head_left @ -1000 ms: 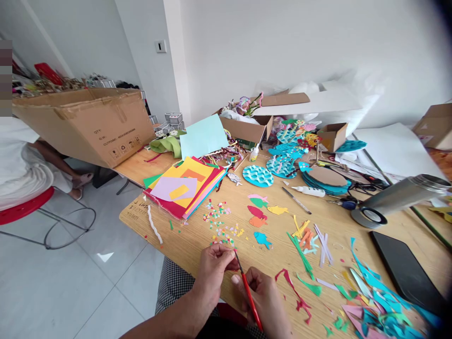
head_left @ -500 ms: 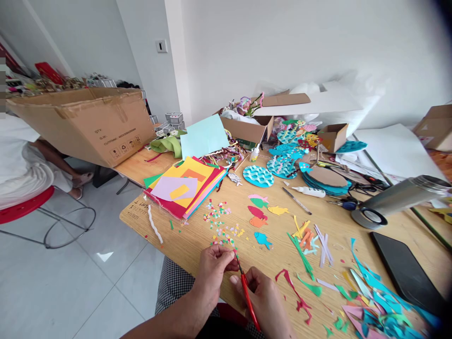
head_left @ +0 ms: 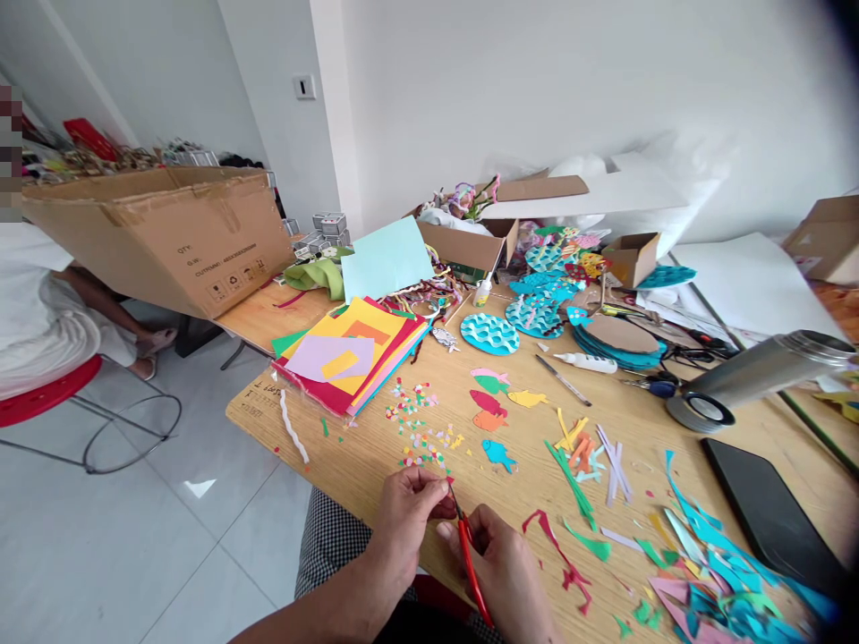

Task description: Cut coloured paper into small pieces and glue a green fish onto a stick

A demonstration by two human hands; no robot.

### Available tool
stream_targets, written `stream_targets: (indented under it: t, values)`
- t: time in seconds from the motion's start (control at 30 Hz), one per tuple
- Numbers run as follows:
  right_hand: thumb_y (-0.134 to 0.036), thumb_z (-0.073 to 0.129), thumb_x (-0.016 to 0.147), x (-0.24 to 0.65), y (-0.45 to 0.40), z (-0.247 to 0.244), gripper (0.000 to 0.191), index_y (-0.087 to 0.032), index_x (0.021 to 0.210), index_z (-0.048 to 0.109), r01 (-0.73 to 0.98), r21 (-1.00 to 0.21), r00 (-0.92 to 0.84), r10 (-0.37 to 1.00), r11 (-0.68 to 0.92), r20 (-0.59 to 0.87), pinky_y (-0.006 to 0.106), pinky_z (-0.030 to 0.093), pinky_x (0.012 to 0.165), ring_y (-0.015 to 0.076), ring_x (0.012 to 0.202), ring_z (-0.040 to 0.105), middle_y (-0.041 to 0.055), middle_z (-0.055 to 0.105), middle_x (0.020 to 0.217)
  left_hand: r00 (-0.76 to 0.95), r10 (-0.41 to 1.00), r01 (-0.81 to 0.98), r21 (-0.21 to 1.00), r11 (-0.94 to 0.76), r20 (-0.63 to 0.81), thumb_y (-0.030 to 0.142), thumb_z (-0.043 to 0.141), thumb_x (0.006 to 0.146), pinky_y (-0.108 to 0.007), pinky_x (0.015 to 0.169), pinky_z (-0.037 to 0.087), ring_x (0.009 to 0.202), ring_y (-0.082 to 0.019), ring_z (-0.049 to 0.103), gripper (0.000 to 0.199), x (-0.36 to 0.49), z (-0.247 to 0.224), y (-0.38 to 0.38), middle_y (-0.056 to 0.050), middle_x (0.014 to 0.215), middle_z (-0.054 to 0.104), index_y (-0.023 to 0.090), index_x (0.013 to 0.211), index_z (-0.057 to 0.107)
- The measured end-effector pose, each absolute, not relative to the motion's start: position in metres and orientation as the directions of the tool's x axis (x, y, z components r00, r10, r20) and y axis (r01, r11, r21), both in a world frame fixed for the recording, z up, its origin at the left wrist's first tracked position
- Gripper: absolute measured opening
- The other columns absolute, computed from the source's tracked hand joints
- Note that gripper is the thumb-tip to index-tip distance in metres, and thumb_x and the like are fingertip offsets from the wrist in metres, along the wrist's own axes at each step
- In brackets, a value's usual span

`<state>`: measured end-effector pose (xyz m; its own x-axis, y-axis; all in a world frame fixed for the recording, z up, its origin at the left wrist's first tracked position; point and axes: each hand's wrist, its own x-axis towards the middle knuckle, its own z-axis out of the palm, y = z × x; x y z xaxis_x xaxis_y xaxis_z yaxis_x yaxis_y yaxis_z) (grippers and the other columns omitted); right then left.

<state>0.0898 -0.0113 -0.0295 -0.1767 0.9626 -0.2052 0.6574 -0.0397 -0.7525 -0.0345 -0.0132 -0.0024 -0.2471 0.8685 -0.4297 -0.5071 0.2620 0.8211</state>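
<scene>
Near the front table edge, my left hand (head_left: 412, 510) is closed in a pinch. A tiny bit of red paper (head_left: 450, 480) shows at its fingertips; the rest is hidden by the fingers. Red-handled scissors (head_left: 465, 541) are in my right hand (head_left: 500, 559), their dark blades pointing at those fingertips. Just beyond lie small multicoloured paper bits (head_left: 412, 411). Paper fish lie to the right of the bits, among them a blue fish (head_left: 498, 455) and a yellow fish (head_left: 528, 398). Farther right are thin paper strips (head_left: 586, 456), and a red scrap (head_left: 560, 555) lies beside my right hand.
A stack of coloured sheets (head_left: 355, 358) lies at the table's left. On the right are a black phone (head_left: 771, 510), a steel flask (head_left: 771, 376) and a heap of scraps (head_left: 731, 590). A large carton (head_left: 161, 241) and a seated person (head_left: 40, 313) are at left.
My hands stay in nearly the same place. The scissors' handles look slightly farther apart, and the whole view has shifted a little.
</scene>
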Motion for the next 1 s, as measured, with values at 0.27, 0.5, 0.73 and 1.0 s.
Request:
stream_targets:
  t: [0.27, 0.5, 0.73, 1.0]
  values:
    - [-0.053, 0.059, 0.072, 0.0892, -0.0100, -0.0291, 0.040, -0.024, 0.055, 0.038, 0.660, -0.750, -0.172, 0.963, -0.042, -0.205, 0.026, 0.025, 0.047, 0.0140, 0.047, 0.040, -0.0023, 0.046, 0.048, -0.255, 0.863, -0.515, 0.817, 0.260, -0.436, 0.030, 0.073, 0.058, -0.027, 0.057, 0.047, 0.052, -0.014, 0.056, 0.020, -0.0333, -0.0059, -0.0131, -0.001, 0.054, 0.062, 0.013, 0.058, 0.061]
    - [-0.052, 0.059, 0.073, 0.0886, -0.0104, -0.0248, 0.040, -0.024, 0.055, 0.036, 0.674, -0.737, -0.175, 0.959, -0.049, -0.224, 0.025, 0.025, 0.048, 0.0138, 0.048, 0.039, -0.0026, 0.044, 0.049, -0.255, 0.862, -0.523, 0.812, 0.259, -0.439, 0.029, 0.073, 0.058, -0.026, 0.057, 0.046, 0.052, -0.013, 0.056, 0.019, -0.0327, -0.0019, -0.0139, -0.001, 0.053, 0.061, 0.014, 0.058, 0.061]
    - [-0.049, 0.060, 0.073, 0.0869, -0.0120, -0.0270, 0.040, -0.023, 0.054, 0.037, 0.659, -0.751, -0.177, 0.964, -0.035, -0.200, 0.025, 0.024, 0.047, 0.0133, 0.047, 0.038, -0.0028, 0.045, 0.047, -0.266, 0.850, -0.532, 0.805, 0.264, -0.455, 0.028, 0.072, 0.057, -0.027, 0.057, 0.046, 0.052, -0.013, 0.055, 0.019, -0.0335, -0.0023, -0.0149, 0.000, 0.053, 0.060, 0.014, 0.058, 0.060]
    - [-0.053, 0.058, 0.071, 0.0830, -0.0099, -0.0242, 0.040, -0.023, 0.053, 0.037, 0.628, -0.776, -0.200, 0.953, -0.054, -0.228, 0.024, 0.024, 0.047, 0.0133, 0.046, 0.038, -0.0036, 0.042, 0.047, -0.285, 0.846, -0.511, 0.818, 0.265, -0.451, 0.027, 0.069, 0.060, -0.026, 0.058, 0.043, 0.056, -0.013, 0.054, 0.017, -0.0356, -0.0045, -0.0159, -0.002, 0.055, 0.060, 0.014, 0.058, 0.059]
